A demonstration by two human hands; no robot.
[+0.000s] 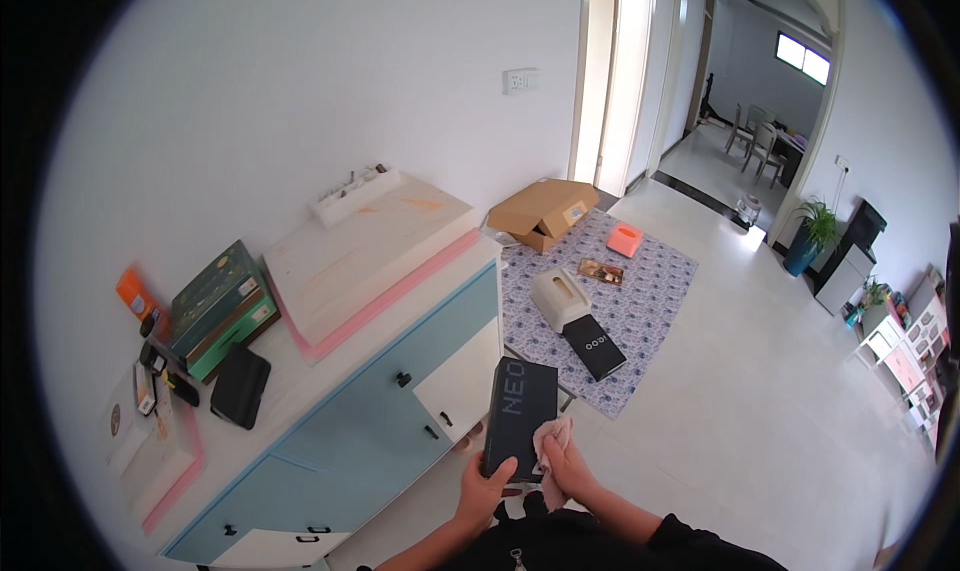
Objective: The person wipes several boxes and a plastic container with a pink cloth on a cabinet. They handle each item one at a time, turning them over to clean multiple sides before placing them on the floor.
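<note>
A dark phone box (523, 406) with large lettering on its face is held up in front of my body, tilted away from me. My left hand (484, 486) grips its lower left corner, the thumb lying across the face. Bunched in my right hand (568, 469) is a pink cloth (553, 432), pressed against the box's right edge near the bottom. Beyond the box, a second black iQOO box (595, 347) rests on a table with a blue floral cloth (652, 301), touching a cream tissue box (561, 298).
On that table also lie a phone (601, 271), a coral tissue box (623, 239) and an open cardboard carton (545, 209). To my left stands a blue and white cabinet (337, 421), bearing a white foam slab (367, 263), green boxes (225, 308) and a black case (241, 386).
</note>
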